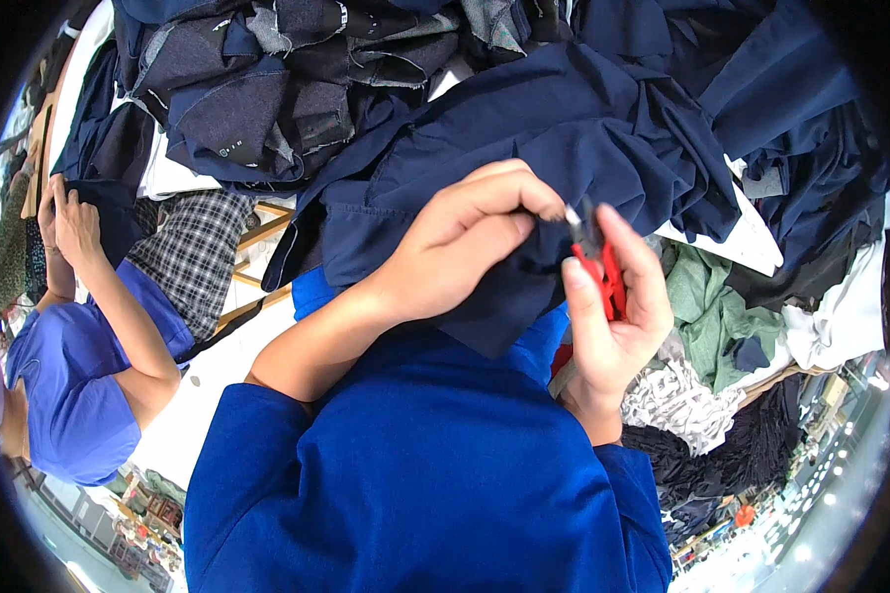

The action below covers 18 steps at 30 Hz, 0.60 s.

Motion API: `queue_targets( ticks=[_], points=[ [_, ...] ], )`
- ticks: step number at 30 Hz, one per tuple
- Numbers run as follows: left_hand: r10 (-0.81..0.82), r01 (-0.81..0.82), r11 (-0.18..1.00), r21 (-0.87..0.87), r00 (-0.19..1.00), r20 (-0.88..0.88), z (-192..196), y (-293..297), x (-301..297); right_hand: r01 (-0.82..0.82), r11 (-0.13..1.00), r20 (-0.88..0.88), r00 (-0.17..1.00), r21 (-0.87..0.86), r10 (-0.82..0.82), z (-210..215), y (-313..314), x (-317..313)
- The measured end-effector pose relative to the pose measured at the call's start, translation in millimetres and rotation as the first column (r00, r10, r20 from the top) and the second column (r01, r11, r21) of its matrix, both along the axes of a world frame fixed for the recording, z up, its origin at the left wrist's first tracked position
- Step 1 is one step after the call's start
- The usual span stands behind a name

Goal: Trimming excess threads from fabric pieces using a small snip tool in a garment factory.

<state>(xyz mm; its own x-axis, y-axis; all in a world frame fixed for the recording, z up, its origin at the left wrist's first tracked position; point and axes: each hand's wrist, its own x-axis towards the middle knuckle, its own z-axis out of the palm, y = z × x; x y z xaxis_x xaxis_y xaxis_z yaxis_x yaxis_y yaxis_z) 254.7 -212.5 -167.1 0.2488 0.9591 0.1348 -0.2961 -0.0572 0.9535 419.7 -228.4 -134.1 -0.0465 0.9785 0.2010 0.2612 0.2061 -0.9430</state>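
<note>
Dark navy cloth point(554, 128) lies over the table in front of me and hangs down toward my lap. My left hand point(475, 232) is closed, its thumb and forefinger pinching an edge of this cloth. Close by, my right hand point(623, 321) holds small red-handled thread snips point(603, 277), with thumb on one side and fingers on the other. The blades point up toward the left fingertips and are blurred. Whether they touch a thread cannot be made out.
Dark denim-like pieces point(247, 109) with pale raw edges are heaped at the far left. A co-worker in purple point(79, 376) sits at the left beside checked fabric point(193, 257). Green cloth point(712, 306) and a white ruffled bundle point(682, 395) lie at the right.
</note>
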Motion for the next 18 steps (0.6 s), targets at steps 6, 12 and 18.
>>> queue_targets(
  ticks=[6,12,18],
  points=[
    [-0.049,0.066,0.985,-0.161,0.993,0.109,5,-2,6,0.07,0.995,-0.126,0.989,-0.072,-0.079,-2,2,4],
    [-0.01,0.048,0.976,-0.214,0.984,0.177,4,3,2,0.012,1.0,0.005,1.0,0.006,-0.012,3,-1,10],
    [-0.014,0.047,0.985,-0.166,0.98,0.197,4,3,2,-0.021,1.0,0.023,1.0,0.0,0.021,2,0,9]
  ],
)
